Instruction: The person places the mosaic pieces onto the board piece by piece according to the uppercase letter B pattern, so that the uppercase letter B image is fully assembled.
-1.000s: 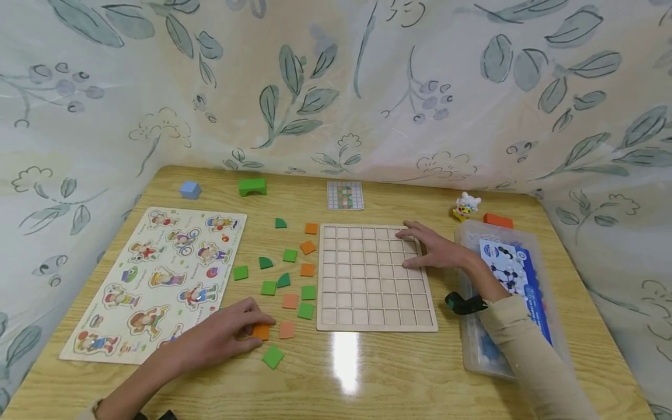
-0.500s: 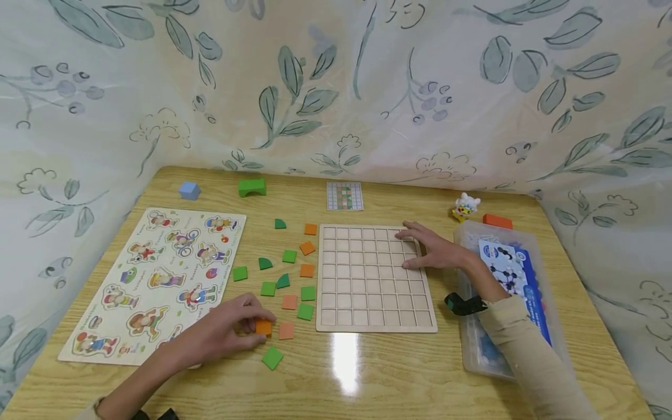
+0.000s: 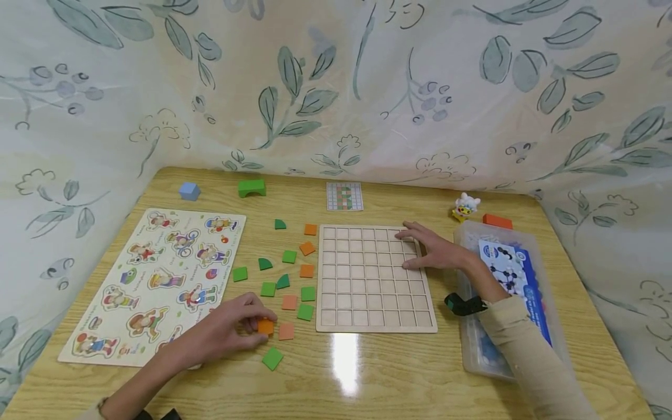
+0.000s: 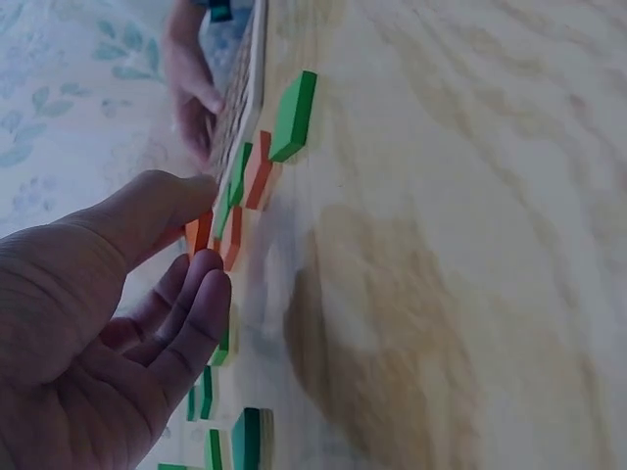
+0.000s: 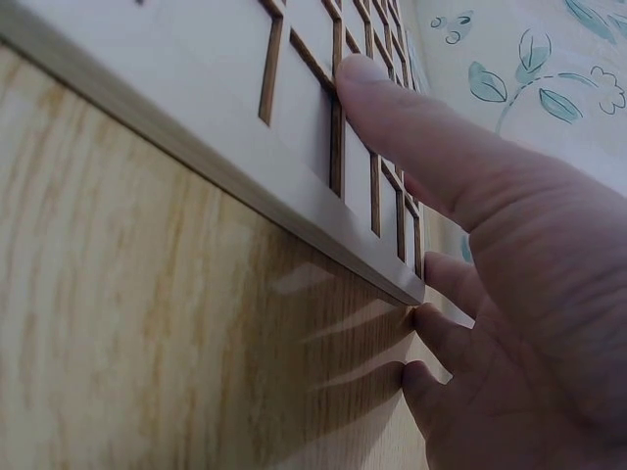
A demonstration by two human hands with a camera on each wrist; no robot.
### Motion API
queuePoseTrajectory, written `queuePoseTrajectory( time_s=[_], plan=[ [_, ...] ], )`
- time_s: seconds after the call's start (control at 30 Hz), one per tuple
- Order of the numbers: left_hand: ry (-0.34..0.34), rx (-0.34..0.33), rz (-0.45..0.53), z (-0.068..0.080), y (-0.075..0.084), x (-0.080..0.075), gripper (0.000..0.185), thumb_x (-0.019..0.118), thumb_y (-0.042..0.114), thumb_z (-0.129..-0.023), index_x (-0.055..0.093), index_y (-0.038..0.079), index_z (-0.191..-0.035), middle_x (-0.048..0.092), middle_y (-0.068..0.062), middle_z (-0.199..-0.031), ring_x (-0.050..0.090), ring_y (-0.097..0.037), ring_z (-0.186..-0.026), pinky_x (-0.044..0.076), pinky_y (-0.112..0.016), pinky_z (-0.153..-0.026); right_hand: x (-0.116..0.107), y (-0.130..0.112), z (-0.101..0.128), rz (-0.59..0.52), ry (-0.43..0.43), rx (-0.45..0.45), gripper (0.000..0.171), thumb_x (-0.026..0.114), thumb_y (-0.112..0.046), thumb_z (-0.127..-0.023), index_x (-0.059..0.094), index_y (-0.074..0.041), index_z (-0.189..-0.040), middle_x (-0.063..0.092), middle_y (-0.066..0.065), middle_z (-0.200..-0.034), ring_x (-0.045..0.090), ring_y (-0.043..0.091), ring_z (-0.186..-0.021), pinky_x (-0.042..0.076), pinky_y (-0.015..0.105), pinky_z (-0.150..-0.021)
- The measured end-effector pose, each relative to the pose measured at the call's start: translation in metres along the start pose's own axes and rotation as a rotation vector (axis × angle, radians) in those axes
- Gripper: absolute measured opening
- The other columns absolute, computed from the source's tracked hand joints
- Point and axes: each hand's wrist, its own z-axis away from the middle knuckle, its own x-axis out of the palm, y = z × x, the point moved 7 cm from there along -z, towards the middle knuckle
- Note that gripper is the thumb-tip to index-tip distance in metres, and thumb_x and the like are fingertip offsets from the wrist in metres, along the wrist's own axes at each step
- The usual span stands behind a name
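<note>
Pinching an orange square tile [image 3: 264,326] between thumb and fingertips, the left hand [image 3: 226,335] is working at the near edge of the loose pieces, just beside the picture puzzle board [image 3: 157,280]. In the left wrist view the thumb [image 4: 147,220] and curled fingers [image 4: 191,313] are closing around the orange piece [image 4: 199,235], which is standing on edge just over the table [image 3: 341,373]. It is not possible to tell if the tile is fully lifted or is touching the wood.

Around this hand the other tiles are lying scattered: a green square [image 3: 272,357] nearest the table edge, a paler orange square [image 3: 286,331] just beside the held one, and more green and orange pieces [image 3: 286,271] further up, some of them quarter-round.

To the right of them the wooden grid board [image 3: 375,279] is lying flat, and every cell that is showing is bare. The right hand [image 3: 433,249] is resting on its far right corner with fingers straight and spread, steadying it; the right wrist view is showing the thumb [image 5: 411,127] flat on the grid.

Behind the board a small pattern card [image 3: 345,196] is lying. I am judging that the filling is only beginning: no tile is placed, and all the pieces are waiting.
</note>
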Motion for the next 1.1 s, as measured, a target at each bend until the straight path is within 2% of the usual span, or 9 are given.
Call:
queuePoseTrajectory(
  time_s=[0.17, 0.27, 0.53, 0.67, 0.9, 1.1],
  plan=[
    [-0.011, -0.047, -0.011, -0.011, 0.000, 0.002, 0.025, 0.072, 0.023, -0.088, 0.069, 0.022, -0.113, 0.053, 0.012, -0.091, 0.051, 0.000, -0.079, 0.048, -0.020, -0.070, 0.001, 0.001, -0.001, 0.004, 0.009, 0.007, 0.067, 0.075, -0.030, -0.085, 0.045, -0.010, -0.141, 0.011, 0.025, -0.160, 0.007, 0.050, -0.146, 0.014, 0.072, -0.109],
    [-0.015, -0.036, 0.003, -0.020, 0.003, 0.004, 0.026, 0.073, 0.022, -0.087, 0.070, 0.021, -0.113, 0.056, 0.011, -0.092, 0.052, -0.002, -0.079, 0.049, -0.021, -0.070, 0.002, 0.002, -0.002, -0.001, 0.013, 0.010, 0.067, 0.076, -0.030, -0.084, 0.045, -0.011, -0.141, 0.012, 0.024, -0.160, 0.008, 0.049, -0.147, 0.014, 0.071, -0.110],
    [0.017, 0.042, 0.013, -0.041, 0.016, 0.006, 0.031, 0.075, 0.016, -0.084, 0.070, 0.016, -0.114, 0.056, 0.009, -0.091, 0.054, -0.004, -0.080, 0.050, -0.023, -0.071, -0.002, 0.000, -0.001, 0.057, 0.043, 0.036, 0.068, 0.077, -0.033, -0.083, 0.049, -0.011, -0.141, 0.013, 0.027, -0.159, 0.012, 0.050, -0.145, 0.020, 0.070, -0.110],
    [0.034, 0.086, 0.015, -0.047, 0.020, 0.007, 0.029, 0.076, 0.015, -0.083, 0.071, 0.013, -0.112, 0.058, 0.006, -0.092, 0.056, -0.004, -0.080, 0.051, -0.023, -0.071, -0.002, -0.003, -0.003, 0.098, 0.054, 0.017, 0.068, 0.077, -0.033, -0.082, 0.051, -0.010, -0.140, 0.015, 0.027, -0.158, 0.014, 0.050, -0.144, 0.020, 0.069, -0.110],
    [0.048, 0.082, 0.017, -0.053, 0.024, 0.003, 0.029, 0.076, 0.016, -0.084, 0.071, 0.013, -0.112, 0.057, 0.006, -0.092, 0.055, -0.004, -0.079, 0.051, -0.024, -0.070, -0.003, -0.013, -0.008, 0.211, 0.093, -0.046, 0.060, 0.079, -0.034, -0.080, 0.061, -0.010, -0.131, 0.028, 0.026, -0.153, 0.023, 0.049, -0.140, 0.024, 0.067, -0.109],
    [0.052, 0.097, -0.017, -0.072, 0.034, 0.000, 0.031, 0.076, 0.016, -0.084, 0.071, 0.013, -0.114, 0.057, 0.005, -0.092, 0.055, -0.005, -0.079, 0.052, -0.027, -0.070, -0.006, -0.017, -0.006, 0.249, 0.128, -0.056, 0.048, 0.078, -0.028, -0.081, 0.066, -0.009, -0.124, 0.042, 0.025, -0.139, 0.039, 0.041, -0.126, 0.036, 0.058, -0.100]
  ],
)
